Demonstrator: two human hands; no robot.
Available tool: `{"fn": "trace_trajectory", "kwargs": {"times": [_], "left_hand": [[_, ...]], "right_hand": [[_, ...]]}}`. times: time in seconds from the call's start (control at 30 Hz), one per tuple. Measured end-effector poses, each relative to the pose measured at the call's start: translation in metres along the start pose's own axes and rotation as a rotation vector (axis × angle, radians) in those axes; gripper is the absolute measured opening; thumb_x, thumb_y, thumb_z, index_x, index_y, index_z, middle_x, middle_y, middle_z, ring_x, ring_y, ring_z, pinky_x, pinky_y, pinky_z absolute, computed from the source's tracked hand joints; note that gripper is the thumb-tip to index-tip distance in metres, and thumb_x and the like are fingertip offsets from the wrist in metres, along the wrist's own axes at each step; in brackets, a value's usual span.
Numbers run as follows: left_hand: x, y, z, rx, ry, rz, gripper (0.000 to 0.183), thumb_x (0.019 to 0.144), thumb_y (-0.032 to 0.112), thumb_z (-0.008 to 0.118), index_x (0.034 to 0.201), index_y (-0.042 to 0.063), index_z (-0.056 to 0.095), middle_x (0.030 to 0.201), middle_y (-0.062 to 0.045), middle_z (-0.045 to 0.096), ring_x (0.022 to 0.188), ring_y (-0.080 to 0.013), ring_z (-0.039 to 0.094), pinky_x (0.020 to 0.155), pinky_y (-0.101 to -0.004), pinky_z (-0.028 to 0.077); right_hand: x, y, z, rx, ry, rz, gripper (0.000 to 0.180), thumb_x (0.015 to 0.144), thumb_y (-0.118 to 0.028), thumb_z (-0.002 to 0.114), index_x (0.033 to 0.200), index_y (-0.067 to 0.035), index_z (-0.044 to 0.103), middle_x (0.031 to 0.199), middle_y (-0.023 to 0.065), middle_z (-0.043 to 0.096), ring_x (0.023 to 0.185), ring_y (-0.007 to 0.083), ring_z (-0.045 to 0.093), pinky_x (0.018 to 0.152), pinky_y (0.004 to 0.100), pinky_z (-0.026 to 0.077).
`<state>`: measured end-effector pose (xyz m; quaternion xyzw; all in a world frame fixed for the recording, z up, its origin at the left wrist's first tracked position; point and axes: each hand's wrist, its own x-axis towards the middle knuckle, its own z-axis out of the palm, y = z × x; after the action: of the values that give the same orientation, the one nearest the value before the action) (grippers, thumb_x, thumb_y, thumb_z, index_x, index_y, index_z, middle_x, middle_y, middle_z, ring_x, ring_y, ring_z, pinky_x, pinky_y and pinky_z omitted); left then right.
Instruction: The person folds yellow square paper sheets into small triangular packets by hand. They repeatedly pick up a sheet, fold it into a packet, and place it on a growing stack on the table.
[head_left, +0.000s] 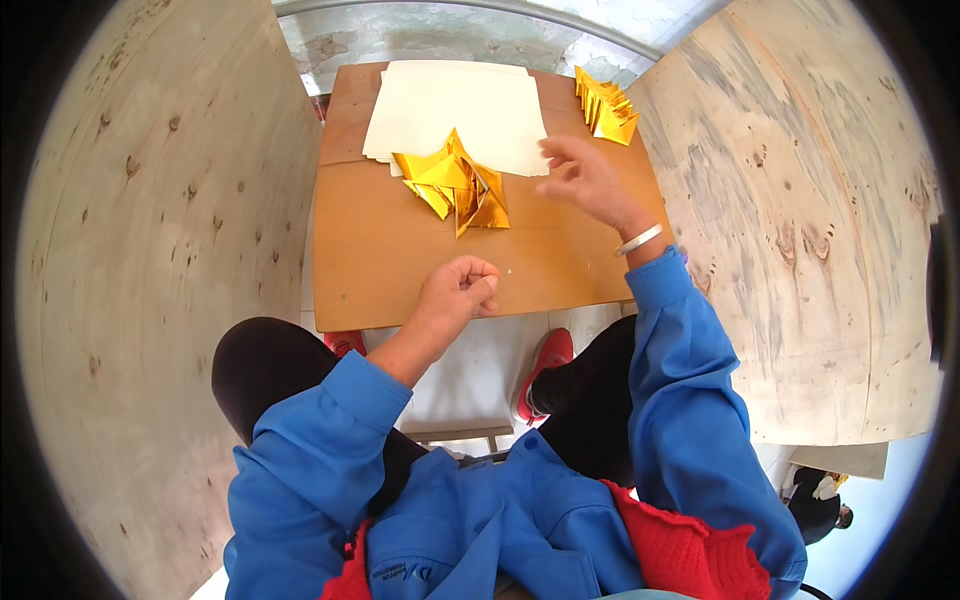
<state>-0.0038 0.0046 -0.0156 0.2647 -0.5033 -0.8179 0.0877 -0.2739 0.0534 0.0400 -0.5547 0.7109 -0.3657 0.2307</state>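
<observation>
My left hand (463, 286) hovers over the near edge of the brown table (367, 262), fingers curled in with nothing visible in them. To the right, my right hand (577, 176) is raised with its thumb and fingers apart, holding nothing. Between my hands and the paper lies a loose group of folded gold foil paper pieces (457, 184), their points facing several ways. Its upper part overlaps a stack of cream paper sheets (457, 105). My right fingertips are close to the right edge of that stack, whether touching I cannot tell.
A row of nested gold foil folds (606, 105) lies at the table's far right corner. Tall plywood panels stand at the left (165, 225) and right (795, 225). Behind the table is a peeling wall (450, 34). Another person (816, 506) is far off at the lower right.
</observation>
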Motion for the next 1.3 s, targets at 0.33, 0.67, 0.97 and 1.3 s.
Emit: {"fn": "trace_trajectory", "kwargs": {"times": [0.33, 0.67, 0.97, 1.3], "left_hand": [[0.001, -0.003, -0.001, 0.003, -0.002, 0.025, 0.016, 0.093, 0.013, 0.058, 0.104, 0.001, 0.057, 0.086, -0.004, 0.060, 0.077, -0.0113, 0.061, 0.072, -0.0253, 0.052], [0.003, -0.003, -0.003, 0.021, -0.005, 0.036, 0.016, 0.093, 0.012, 0.058, 0.104, 0.000, 0.058, 0.086, -0.005, 0.060, 0.076, -0.0125, 0.062, 0.073, -0.0264, 0.054], [0.001, 0.001, -0.001, 0.031, 0.001, 0.010, 0.018, 0.093, 0.013, 0.058, 0.106, 0.000, 0.057, 0.089, -0.005, 0.059, 0.078, -0.0127, 0.062, 0.073, -0.0256, 0.053], [0.000, 0.004, 0.000, 0.016, 0.029, -0.020, 0.016, 0.092, 0.012, 0.059, 0.103, 0.000, 0.059, 0.086, -0.004, 0.059, 0.076, -0.0122, 0.063, 0.070, -0.0262, 0.054]], "right_hand": [[0.002, -0.037, 0.060, -0.398, -0.181, -0.262, 0.111, 0.059, -0.018, 0.079, 0.151, -0.007, 0.018, 0.137, 0.0205, 0.041, 0.125, 0.0387, 0.036, 0.109, 0.0440, 0.031], [0.001, -0.031, 0.065, -0.525, -0.011, -0.260, 0.098, 0.061, -0.026, 0.080, 0.144, -0.008, 0.030, 0.125, 0.0199, 0.046, 0.116, 0.0388, 0.042, 0.099, 0.0475, 0.036], [-0.014, -0.029, 0.047, -0.749, 0.364, -0.185, 0.092, 0.060, -0.029, 0.079, 0.136, 0.002, 0.036, 0.116, 0.0187, 0.047, 0.108, 0.0363, 0.044, 0.089, 0.0458, 0.039], [-0.024, -0.016, 0.026, -0.847, 0.623, -0.204, 0.089, 0.063, -0.026, 0.081, 0.136, 0.001, 0.038, 0.122, 0.0194, 0.045, 0.110, 0.0363, 0.043, 0.092, 0.0469, 0.036]]}}
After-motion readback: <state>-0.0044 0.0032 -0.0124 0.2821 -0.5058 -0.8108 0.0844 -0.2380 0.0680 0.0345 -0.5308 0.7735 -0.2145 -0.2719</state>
